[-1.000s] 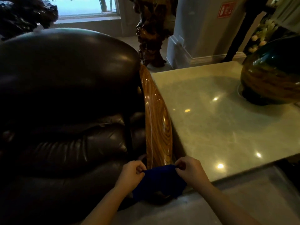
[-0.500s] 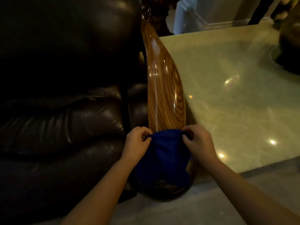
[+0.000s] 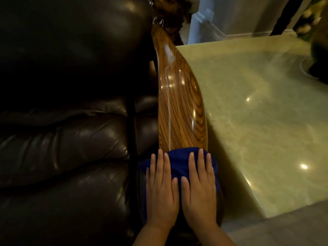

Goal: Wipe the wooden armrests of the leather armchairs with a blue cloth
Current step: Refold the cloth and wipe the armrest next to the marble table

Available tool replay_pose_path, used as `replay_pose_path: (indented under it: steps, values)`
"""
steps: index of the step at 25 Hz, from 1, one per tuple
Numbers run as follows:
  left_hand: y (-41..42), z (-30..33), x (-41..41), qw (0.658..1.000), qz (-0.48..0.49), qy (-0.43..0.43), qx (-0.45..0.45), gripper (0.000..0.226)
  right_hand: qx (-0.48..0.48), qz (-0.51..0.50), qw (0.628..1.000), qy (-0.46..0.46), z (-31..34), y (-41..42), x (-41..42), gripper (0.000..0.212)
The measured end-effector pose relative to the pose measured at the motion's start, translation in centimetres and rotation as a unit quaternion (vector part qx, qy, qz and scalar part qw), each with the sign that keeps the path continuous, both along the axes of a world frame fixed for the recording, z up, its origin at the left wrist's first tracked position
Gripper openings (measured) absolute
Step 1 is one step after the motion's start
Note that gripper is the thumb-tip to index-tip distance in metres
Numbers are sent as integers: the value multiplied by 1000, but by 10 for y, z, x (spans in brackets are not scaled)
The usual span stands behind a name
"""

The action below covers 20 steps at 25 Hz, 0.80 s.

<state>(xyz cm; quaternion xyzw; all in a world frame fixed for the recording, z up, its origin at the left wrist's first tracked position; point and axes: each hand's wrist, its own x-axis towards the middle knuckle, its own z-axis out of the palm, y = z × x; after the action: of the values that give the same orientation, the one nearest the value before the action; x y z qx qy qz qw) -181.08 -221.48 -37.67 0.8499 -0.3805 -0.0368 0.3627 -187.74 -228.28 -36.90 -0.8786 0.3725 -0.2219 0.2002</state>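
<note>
The glossy wooden armrest (image 3: 179, 103) of a dark brown leather armchair (image 3: 71, 139) runs from top centre down toward me. A blue cloth (image 3: 177, 157) is draped over its near, rounded end. My left hand (image 3: 160, 189) and my right hand (image 3: 199, 189) lie flat side by side on the cloth, palms down and fingers straight, pressing it onto the wood. A pale streak of reflected light runs along the armrest above the cloth. The front tip of the armrest is hidden under the cloth and my hands.
A polished pale marble table (image 3: 257, 121) stands right against the armrest's right side, its corner near my right wrist. A dark round vase (image 3: 319, 55) sits at the table's far right edge. A carved dark wood piece (image 3: 168, 13) and a white column base (image 3: 197, 23) stand behind.
Both hands let go of the cloth's pinched edges and now lie flat on top of it. The view has moved closer and tilted further down over the armrest.
</note>
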Motion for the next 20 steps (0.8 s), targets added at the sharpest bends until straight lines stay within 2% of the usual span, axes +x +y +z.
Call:
replay_pose_path:
  steps: [6, 20]
  values:
    - [-42, 26, 39, 994, 23, -86, 60, 59, -52, -19, 998, 35, 24, -37, 41, 56]
    - [-156, 82, 156, 995, 8, -45, 85, 55, -82, 10, 993, 90, 85, -157, 156, 54]
